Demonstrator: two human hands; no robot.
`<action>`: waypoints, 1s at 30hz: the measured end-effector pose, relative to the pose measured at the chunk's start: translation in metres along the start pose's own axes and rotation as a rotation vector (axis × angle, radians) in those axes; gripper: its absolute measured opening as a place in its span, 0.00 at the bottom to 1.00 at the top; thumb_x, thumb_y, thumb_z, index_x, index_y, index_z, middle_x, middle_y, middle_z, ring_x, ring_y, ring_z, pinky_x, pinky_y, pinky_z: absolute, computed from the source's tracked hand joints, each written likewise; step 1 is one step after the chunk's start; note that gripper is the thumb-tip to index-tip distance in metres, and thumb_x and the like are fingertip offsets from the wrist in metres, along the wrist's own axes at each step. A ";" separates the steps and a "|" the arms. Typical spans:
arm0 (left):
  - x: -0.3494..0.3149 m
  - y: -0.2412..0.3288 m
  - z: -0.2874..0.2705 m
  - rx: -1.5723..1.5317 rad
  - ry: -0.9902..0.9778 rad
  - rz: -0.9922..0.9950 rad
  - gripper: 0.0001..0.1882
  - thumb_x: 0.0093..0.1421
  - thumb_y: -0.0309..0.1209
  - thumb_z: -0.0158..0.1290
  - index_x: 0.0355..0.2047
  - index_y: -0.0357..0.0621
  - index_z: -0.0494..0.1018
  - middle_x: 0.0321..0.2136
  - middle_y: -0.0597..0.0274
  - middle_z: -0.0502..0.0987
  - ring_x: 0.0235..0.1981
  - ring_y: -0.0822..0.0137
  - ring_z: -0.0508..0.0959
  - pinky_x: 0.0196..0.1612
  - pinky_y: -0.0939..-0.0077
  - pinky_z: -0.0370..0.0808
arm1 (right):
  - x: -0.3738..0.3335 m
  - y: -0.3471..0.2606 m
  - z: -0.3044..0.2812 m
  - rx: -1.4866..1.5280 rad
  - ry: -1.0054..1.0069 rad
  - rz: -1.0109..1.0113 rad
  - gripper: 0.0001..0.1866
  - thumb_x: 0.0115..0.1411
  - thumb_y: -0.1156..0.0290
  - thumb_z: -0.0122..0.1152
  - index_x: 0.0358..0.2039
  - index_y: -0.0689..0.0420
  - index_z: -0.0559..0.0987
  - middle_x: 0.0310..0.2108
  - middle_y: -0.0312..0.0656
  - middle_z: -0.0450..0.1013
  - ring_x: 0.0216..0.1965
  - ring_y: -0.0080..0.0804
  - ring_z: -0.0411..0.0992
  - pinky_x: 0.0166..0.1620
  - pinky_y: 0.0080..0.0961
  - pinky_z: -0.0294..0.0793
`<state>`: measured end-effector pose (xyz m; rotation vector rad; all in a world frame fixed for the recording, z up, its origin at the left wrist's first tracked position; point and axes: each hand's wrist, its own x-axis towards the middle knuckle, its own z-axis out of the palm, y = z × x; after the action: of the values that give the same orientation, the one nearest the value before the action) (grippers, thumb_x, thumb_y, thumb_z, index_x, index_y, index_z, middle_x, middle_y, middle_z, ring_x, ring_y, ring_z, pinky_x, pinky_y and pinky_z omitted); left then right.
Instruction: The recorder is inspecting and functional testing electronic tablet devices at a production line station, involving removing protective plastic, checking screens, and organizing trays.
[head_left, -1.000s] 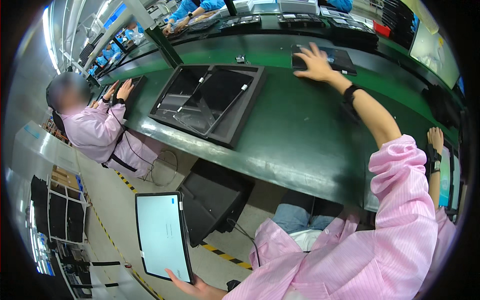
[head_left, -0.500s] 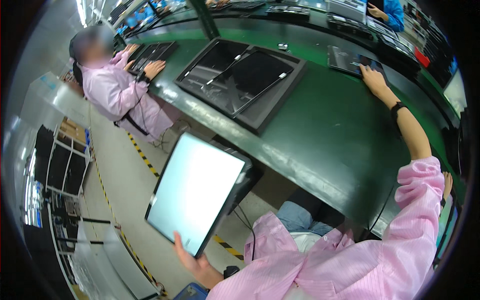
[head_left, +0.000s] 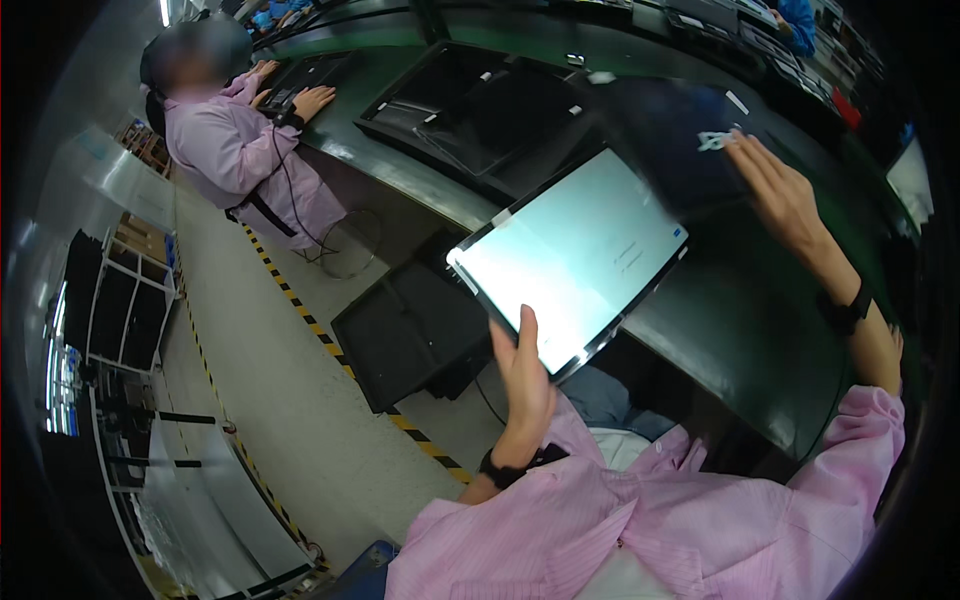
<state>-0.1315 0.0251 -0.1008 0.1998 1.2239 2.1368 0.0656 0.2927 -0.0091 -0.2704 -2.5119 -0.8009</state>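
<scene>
My left hand (head_left: 522, 385) is closed on the near-left edge of a tablet (head_left: 570, 255) with a lit, whitish screen, its thumb over the front. That tablet is tilted and held over the bench's front edge. My right hand (head_left: 785, 195) grips the right edge of a second tablet (head_left: 670, 135), dark-screened and smeared by motion, above the bench. Small white pieces show on the dark tablet near my fingers. Its left side overlaps a black foam tray (head_left: 375, 118), in which more dark tablets (head_left: 515, 115) lie.
The green bench (head_left: 745, 370) runs along my front. Below its edge stands a black box-like stand (head_left: 405, 330). A co-worker in pink (head_left: 255, 165) sits at the left, hands on a dark device (head_left: 305, 78). Striped tape (head_left: 300, 310) marks the floor. A rack (head_left: 130, 310) stands far left.
My left hand has brought the lit tablet up and right, from beside the bench to over its edge. My right hand has lifted the dark tablet off the bench, moving it left and nearer.
</scene>
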 end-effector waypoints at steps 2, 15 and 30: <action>0.008 -0.016 0.005 -0.006 -0.057 0.001 0.25 0.65 0.37 0.40 0.59 0.38 0.50 0.53 0.56 0.61 0.52 0.65 0.65 0.52 0.74 0.63 | 0.009 -0.029 -0.016 -0.058 -0.067 -0.090 0.28 0.49 0.76 0.51 0.54 0.58 0.66 0.50 0.49 0.67 0.47 0.44 0.69 0.46 0.32 0.71; 0.014 -0.053 0.018 -0.017 -0.179 -0.020 0.33 0.64 0.53 0.30 0.57 0.36 0.52 0.52 0.56 0.62 0.51 0.68 0.65 0.53 0.76 0.62 | -0.014 -0.091 0.007 0.107 -0.221 -0.229 0.27 0.53 0.72 0.49 0.56 0.58 0.63 0.52 0.53 0.63 0.48 0.49 0.67 0.48 0.37 0.70; 0.021 -0.046 0.016 -0.043 -0.289 0.000 0.21 0.59 0.28 0.49 0.51 0.38 0.59 0.43 0.61 0.69 0.42 0.74 0.69 0.46 0.80 0.66 | -0.011 -0.117 -0.048 1.680 -0.639 1.233 0.23 0.59 0.55 0.51 0.21 0.64 0.76 0.21 0.48 0.74 0.26 0.29 0.73 0.34 0.21 0.72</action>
<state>-0.1189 0.0647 -0.1337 0.4720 1.0097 2.0466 0.0558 0.1693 -0.0380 -1.2413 -1.9022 1.9060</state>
